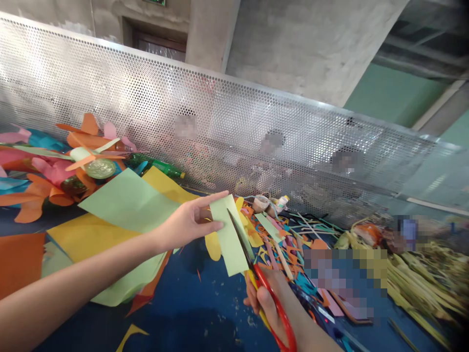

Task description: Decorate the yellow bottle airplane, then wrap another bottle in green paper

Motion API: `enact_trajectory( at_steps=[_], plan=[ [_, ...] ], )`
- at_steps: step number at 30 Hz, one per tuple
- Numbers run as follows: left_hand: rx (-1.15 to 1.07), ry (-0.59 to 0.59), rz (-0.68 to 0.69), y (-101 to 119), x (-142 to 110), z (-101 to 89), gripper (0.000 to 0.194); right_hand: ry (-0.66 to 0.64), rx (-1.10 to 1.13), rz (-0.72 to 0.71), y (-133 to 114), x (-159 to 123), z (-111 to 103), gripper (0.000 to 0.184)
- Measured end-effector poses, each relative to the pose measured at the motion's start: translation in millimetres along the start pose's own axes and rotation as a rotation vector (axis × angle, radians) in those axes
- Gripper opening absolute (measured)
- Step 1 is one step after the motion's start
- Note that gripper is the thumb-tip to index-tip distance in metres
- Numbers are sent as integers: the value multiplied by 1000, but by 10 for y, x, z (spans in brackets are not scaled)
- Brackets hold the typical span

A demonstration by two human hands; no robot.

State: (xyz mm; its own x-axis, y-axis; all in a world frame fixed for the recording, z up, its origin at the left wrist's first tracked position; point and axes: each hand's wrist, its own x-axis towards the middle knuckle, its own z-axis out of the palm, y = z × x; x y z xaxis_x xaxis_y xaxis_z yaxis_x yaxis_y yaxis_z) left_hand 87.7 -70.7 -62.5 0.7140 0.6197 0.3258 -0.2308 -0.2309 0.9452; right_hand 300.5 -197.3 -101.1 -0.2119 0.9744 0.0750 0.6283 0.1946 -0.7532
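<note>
Between the thumb and fingers of my left hand [185,222] is a narrow piece of light green paper [229,244], held upright above the table. My right hand [273,300] grips a pair of scissors [276,313] with red and yellow handles. Their dark blades [240,232] are spread and lie along the paper's right side; whether they bite into it is hard to tell. Behind the paper, yellow petal-shaped cutouts [213,246] rest on the blue table. Larger green sheets [128,200] and yellow sheets [88,237] lie under and beside my left forearm.
Colourful paper flowers [91,154] and a green plastic bottle [164,167] fill the far left. Paper scraps [293,254] cover the table's right side. Beyond them lie dried husks [414,283]. A perforated metal panel [220,117] runs along the back, with people behind it.
</note>
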Motion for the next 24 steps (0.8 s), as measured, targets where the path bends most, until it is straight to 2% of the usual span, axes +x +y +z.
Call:
enact_trajectory(
  at_steps=[8,13,18,24],
  plan=[
    [128,-9,-16,-82,-41,129,69,-22,34,-75,61,53,21,70],
    [142,14,21,-91,-74,197,74,5,7,-115,-88,26,20,70],
    [322,55,39,-102,-88,201,76,43,-84,-136,-225,-36,2,68],
    [278,59,88,-127,-85,217,77,35,-67,-133,-245,-39,0,68]
  ],
)
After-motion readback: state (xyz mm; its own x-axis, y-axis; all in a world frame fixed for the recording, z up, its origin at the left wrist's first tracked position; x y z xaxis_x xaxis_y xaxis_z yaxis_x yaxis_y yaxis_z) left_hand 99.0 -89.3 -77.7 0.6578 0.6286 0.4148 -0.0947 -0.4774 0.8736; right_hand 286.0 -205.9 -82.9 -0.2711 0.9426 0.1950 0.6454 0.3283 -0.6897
